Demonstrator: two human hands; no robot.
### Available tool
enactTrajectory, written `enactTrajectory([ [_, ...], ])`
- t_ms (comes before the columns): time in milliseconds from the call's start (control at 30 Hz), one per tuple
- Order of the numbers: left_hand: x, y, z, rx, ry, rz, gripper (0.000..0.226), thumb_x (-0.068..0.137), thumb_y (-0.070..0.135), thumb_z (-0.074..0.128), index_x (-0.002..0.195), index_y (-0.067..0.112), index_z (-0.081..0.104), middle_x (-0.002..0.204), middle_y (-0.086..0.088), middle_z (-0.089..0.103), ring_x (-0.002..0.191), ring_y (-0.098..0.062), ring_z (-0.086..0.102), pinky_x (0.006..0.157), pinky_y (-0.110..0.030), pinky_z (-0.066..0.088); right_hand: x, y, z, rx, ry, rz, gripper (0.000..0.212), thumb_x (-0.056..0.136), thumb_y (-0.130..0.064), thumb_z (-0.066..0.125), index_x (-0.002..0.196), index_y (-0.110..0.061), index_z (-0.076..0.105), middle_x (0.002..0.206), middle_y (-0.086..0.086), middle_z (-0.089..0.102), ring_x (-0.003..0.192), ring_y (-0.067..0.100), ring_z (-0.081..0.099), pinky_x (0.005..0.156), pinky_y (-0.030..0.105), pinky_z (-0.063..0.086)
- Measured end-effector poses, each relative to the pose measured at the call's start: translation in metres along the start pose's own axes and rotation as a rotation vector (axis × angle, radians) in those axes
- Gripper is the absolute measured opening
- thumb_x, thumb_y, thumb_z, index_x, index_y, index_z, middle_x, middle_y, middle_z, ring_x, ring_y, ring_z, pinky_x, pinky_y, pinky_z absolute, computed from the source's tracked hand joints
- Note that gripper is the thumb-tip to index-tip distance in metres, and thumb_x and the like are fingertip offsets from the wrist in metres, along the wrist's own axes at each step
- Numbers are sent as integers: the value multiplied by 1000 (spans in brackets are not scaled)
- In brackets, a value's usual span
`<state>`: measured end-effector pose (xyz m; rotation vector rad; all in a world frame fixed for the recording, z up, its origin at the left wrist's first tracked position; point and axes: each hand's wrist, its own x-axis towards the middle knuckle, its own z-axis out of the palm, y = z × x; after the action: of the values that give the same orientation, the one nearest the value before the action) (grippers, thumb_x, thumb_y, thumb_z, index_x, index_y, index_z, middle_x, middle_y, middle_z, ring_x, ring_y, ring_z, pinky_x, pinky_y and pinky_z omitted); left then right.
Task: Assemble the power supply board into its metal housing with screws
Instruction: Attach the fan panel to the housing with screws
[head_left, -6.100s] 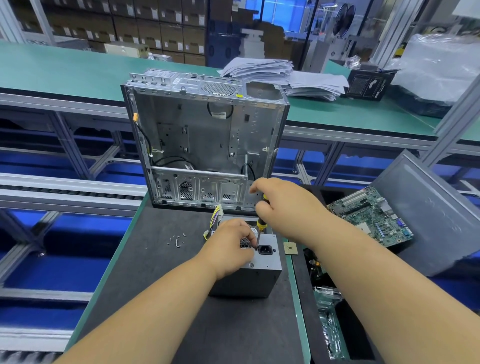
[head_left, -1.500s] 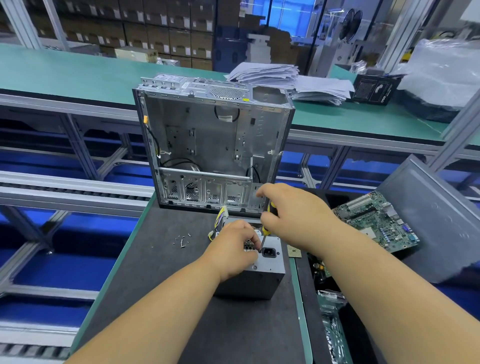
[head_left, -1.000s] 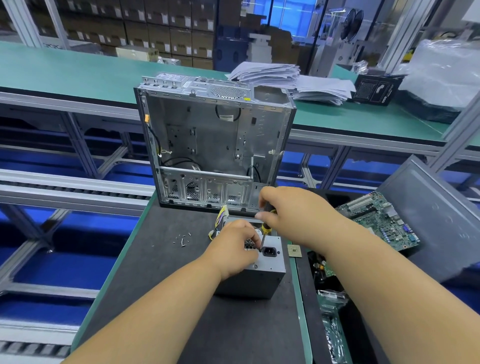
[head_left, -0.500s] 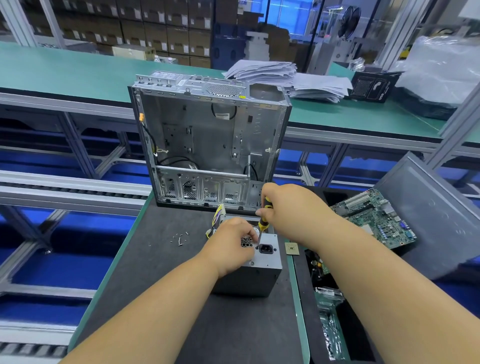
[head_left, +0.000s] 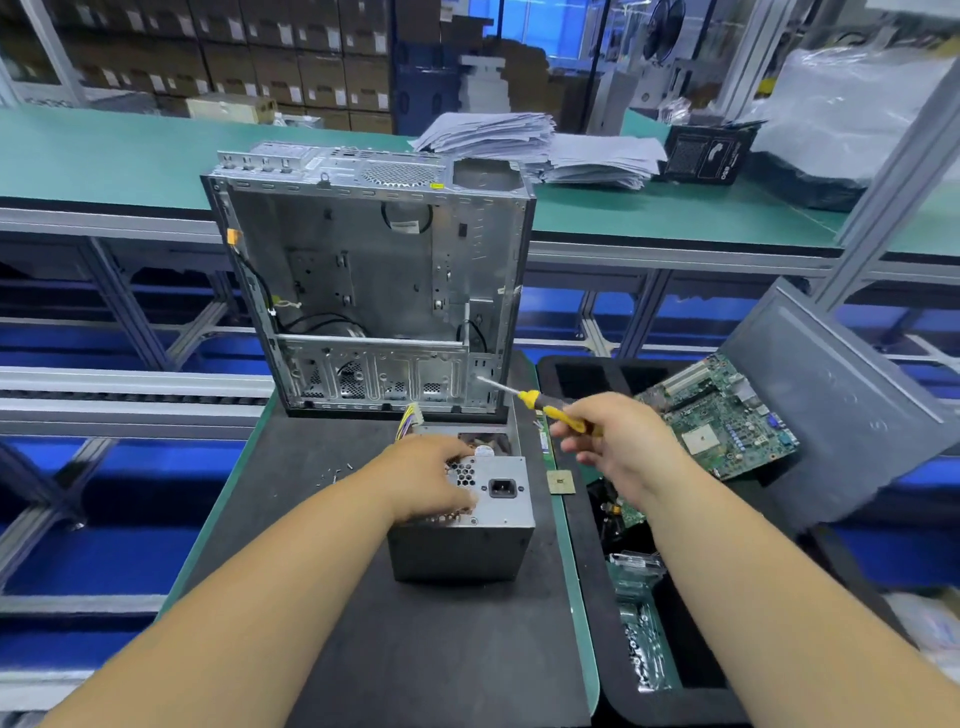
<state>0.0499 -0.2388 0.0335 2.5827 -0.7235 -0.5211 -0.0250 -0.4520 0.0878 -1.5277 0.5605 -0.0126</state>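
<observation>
A grey metal power supply box (head_left: 467, 540) stands on the dark mat, its socket face turned up. My left hand (head_left: 428, 480) rests on its top left part, fingers curled over the vent grille. My right hand (head_left: 618, 441) grips a yellow-handled screwdriver (head_left: 540, 405) to the right of the box and above it. The screwdriver's tip points left toward the lower right corner of the open metal computer case (head_left: 374, 291), which stands upright behind the box. Several small screws (head_left: 335, 472) lie on the mat to the left.
A green motherboard (head_left: 722, 415) leans in a black tray (head_left: 597, 561) on the right, against a grey panel (head_left: 841, 395). A small square chip (head_left: 561, 482) lies beside the box. Coloured wires (head_left: 410, 418) come out of the box's far side. Paper stacks (head_left: 545, 150) sit on the far green bench.
My right hand has lifted the screwdriver off the power supply box and swung it up and to the right. My left hand stays on the box.
</observation>
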Motion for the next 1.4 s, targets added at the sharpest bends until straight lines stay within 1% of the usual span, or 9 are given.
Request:
enactTrajectory([
  [100,0,1,-4,-26,-15,-16,55,77,43,73,130,34,58,127,13,59,110,-8,55,92,-23,43,2,20,-4,239,-119,142,17,94,-10,50,102,-4,63,68,7,67,54,15,57,52,24,39],
  [233,-1,4,-5,-42,-7,-19,50,73,38,80,120,30,64,111,14,61,97,-8,56,84,-23,44,3,36,-4,359,-208,175,27,92,-6,49,115,-4,63,75,8,69,60,16,54,55,25,37],
  [433,-11,13,-5,-49,-3,-6,39,63,30,90,92,34,63,86,22,60,79,-1,56,61,-11,38,5,44,-1,257,-187,94,32,87,11,35,95,-4,62,72,10,60,60,18,54,56,25,47],
  [567,-24,22,3,90,123,10,40,65,38,87,91,31,59,87,16,55,84,-10,53,66,-23,40,8,54,-4,102,-176,79,26,81,9,38,79,-11,55,62,5,45,50,16,45,56,28,41],
  [733,-41,24,24,112,229,25,37,65,38,86,87,27,58,89,12,57,86,-13,53,71,-27,40,8,68,1,-123,-219,32,15,86,-8,55,86,-14,69,66,1,55,48,12,47,53,28,43],
  [933,-52,26,61,212,290,95,34,64,38,81,80,30,52,80,15,50,83,-11,51,72,-29,27,7,93,5,-152,-277,22,8,85,-21,71,87,-13,71,66,-1,60,45,10,46,49,25,41],
  [1167,-66,22,83,82,185,59,28,72,29,80,76,32,52,78,15,49,79,-10,50,66,-26,33,-10,114,0,-291,-356,2,14,79,-11,72,67,-19,69,61,-6,62,45,9,45,43,20,36],
  [1267,-70,17,88,45,104,76,16,76,29,77,81,32,62,86,14,56,85,-10,54,73,-28,46,-18,126,0,-322,-330,38,11,79,-9,72,73,-18,69,57,-8,62,44,6,46,44,19,35],
  [1400,-76,8,96,39,60,106,13,79,29,75,89,33,67,92,16,58,88,-8,53,77,-26,46,-29,140,4,-336,-270,86,9,80,-12,71,72,-18,70,56,-3,58,44,12,41,44,20,34],
])
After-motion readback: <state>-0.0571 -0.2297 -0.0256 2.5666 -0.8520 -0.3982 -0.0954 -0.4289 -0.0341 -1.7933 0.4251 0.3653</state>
